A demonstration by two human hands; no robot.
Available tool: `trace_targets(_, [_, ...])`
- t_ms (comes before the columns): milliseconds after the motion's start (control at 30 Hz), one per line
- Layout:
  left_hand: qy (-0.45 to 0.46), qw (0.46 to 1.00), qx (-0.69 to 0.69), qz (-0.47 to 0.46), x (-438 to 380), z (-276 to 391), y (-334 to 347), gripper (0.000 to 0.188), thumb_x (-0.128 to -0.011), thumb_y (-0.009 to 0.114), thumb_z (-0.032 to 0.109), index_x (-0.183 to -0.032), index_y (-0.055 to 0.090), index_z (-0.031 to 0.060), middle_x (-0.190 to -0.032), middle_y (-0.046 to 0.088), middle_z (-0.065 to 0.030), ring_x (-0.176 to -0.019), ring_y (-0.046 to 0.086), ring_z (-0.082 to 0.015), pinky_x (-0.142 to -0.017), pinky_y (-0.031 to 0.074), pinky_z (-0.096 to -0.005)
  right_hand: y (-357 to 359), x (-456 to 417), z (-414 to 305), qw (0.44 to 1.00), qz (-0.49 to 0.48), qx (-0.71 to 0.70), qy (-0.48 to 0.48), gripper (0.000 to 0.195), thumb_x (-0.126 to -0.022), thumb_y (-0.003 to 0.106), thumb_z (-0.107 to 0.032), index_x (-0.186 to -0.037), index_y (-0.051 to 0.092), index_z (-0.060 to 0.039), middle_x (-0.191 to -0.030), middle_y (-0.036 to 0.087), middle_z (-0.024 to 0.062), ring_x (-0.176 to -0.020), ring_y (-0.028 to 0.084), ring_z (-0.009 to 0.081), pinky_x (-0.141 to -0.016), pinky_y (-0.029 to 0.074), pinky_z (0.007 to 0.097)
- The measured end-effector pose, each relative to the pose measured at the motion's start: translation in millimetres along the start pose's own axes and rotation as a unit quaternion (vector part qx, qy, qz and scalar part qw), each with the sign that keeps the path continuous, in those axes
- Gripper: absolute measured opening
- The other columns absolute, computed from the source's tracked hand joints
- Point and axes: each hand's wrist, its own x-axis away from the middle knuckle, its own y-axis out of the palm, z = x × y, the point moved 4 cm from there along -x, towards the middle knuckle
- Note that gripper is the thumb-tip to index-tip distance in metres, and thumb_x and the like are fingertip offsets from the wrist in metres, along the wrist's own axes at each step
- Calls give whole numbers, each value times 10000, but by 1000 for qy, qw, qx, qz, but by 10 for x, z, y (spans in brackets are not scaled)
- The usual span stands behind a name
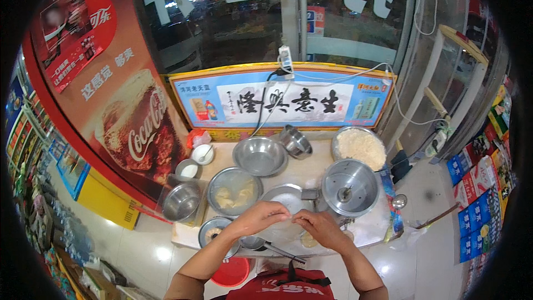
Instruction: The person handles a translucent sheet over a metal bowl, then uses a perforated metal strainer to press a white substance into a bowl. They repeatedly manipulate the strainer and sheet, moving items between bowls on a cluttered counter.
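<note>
My left hand point(268, 216) and my right hand point(318, 227) meet fingertip to fingertip above a metal bowl point(264, 235) of whitish liquid point(289, 202). Both have thumb and fingers pinched; whether anything small is between them cannot be made out. Just beyond my right hand stands a machine with a round steel hopper point(349, 187) and a short spout point(310, 194) over the bowl's rim. Left of the bowl, a steel basin point(212, 181) holds pale yellow lumps point(235, 195) in liquid. A pale round piece point(309, 240) lies partly under my right wrist.
Behind are a wide steel basin point(260, 156), a tipped steel pot point(295, 141) and a basin of pale crumbs point(360, 150). Small bowls point(189, 170) sit at left. A ladle point(399, 202) overhangs the right edge. Cables run from a power strip point(285, 58). A red tub point(231, 273) stands below.
</note>
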Motion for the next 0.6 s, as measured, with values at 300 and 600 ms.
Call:
trace_targets(300, [1, 993, -91, 73, 304, -179, -379, 308, -987, 541, 252, -826, 562, -10, -721, 520, -183, -695, 513, -349, -656, 426, -403, -262, 182, 227, 992, 35, -119, 36, 172, -970, 590, -171, -1002, 677, -26, -846, 676, 118, -701, 605, 196, -661, 480, 309])
trace_targets(600, [14, 975, -218, -47, 199, -300, 105, 265, -976, 514, 317, -923, 604, 74, -843, 645, -185, -826, 633, -393, -686, 468, -490, 127, 64, 202, 996, -67, -60, -4, 186, -990, 560, -197, -1010, 641, -32, -788, 633, 98, -678, 571, 196, -652, 470, 310])
